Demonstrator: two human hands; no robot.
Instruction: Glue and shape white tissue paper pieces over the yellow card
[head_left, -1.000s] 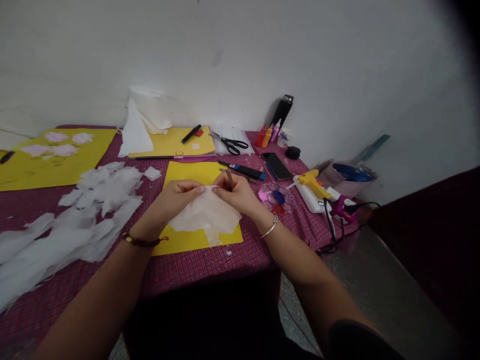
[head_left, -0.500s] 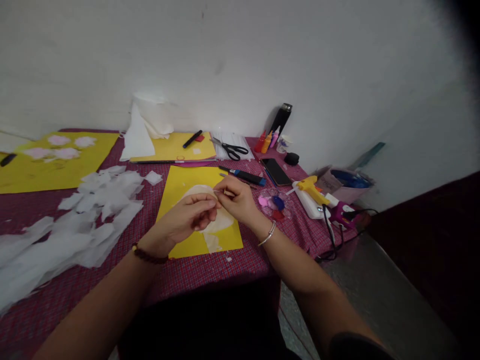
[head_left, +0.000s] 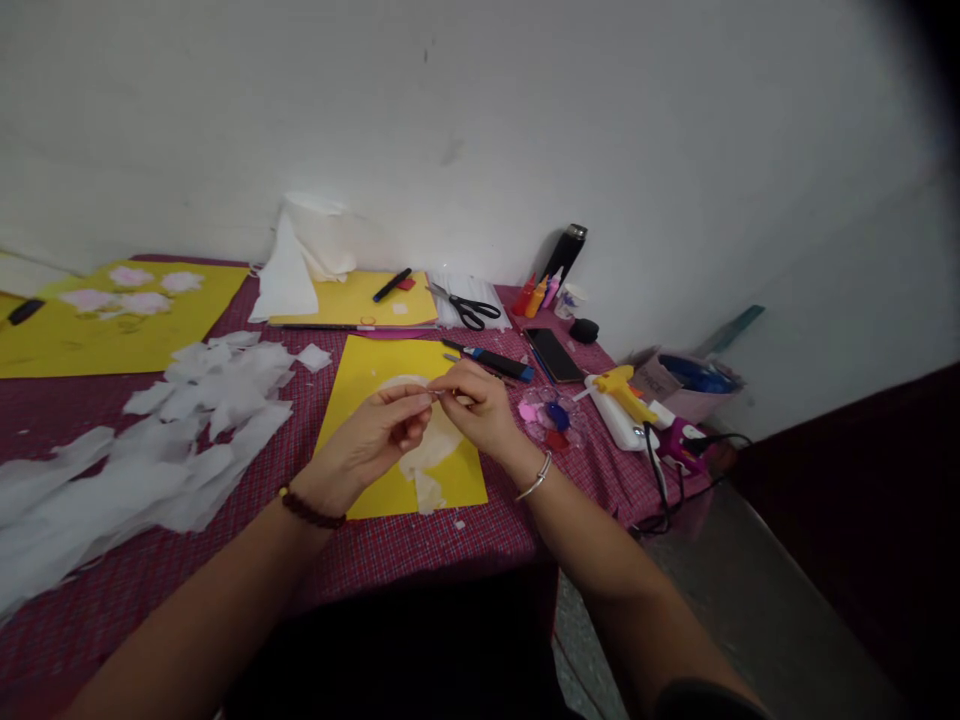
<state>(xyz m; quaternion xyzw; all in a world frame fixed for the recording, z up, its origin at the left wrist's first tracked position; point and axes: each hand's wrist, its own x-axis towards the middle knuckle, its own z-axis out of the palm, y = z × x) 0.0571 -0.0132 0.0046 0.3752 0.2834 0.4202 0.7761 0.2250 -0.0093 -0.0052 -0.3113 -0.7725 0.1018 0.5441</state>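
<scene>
My left hand [head_left: 384,428] and my right hand [head_left: 478,408] meet fingertip to fingertip over a yellow sheet [head_left: 346,400]. Both are pinched closed around something small and pale, too little to make out. Beneath them on the sheet lies a cream rounded paper shape [head_left: 442,440], partly hidden by the hands, with a small cream paper piece [head_left: 427,490] at its lower edge. White tissue pieces [head_left: 187,430] lie in a loose heap to the left. A blue-and-black cutter [head_left: 499,364] rests just beyond my right hand.
Black-handled scissors [head_left: 469,308], a marker [head_left: 392,285] and paint bottles [head_left: 536,297] are at the back. On the right are a phone [head_left: 553,355], a palette with paint [head_left: 551,418], a yellow glue gun [head_left: 626,392] and cables. Pink flowers [head_left: 142,302] decorate another yellow sheet.
My left hand's fingers have come up to meet those of my right hand, and both now pinch at one spot. The view has shifted slightly.
</scene>
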